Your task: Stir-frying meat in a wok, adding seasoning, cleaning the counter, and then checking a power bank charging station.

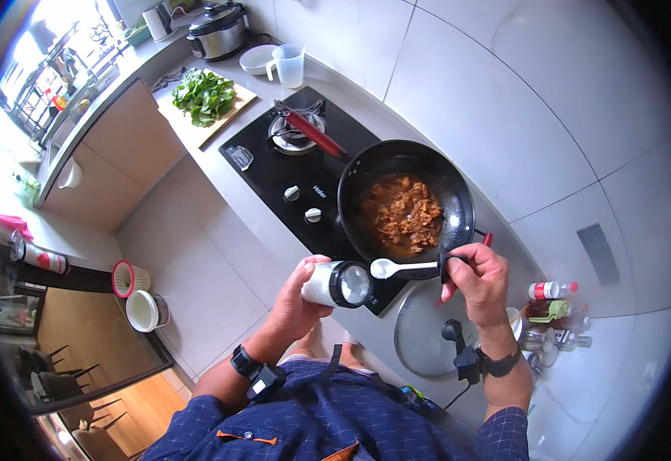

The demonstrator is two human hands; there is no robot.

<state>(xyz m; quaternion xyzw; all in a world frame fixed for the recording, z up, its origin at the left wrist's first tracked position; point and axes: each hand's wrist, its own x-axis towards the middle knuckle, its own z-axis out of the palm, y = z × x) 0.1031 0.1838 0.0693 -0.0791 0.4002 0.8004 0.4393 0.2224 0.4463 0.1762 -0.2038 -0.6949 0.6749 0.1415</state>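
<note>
My left hand (295, 299) grips a clear jar (327, 284) of white powder, tilted with its black-rimmed mouth to the right. Between the fingertips of my right hand (477, 276) is a white measuring spoon (404, 267) joined to a black lid part; some white powder lies in its bowl. The spoon is over the near rim of a black wok (350, 213), close to the jar's mouth. Browned, chopped food (407, 213) in reddish sauce lies in the wok, which stands on the right part of a black gas hob (278, 178). Its red handle (315, 134) points up and left.
A glass lid (428, 340) lies on the counter below the wok. Several bottles (551, 290) stand at the right. Leafy greens (204, 98) lie on a cutting board (237, 109); beyond are a plastic measuring jug (289, 63), a white bowl (256, 59) and an electric pressure cooker (218, 34).
</note>
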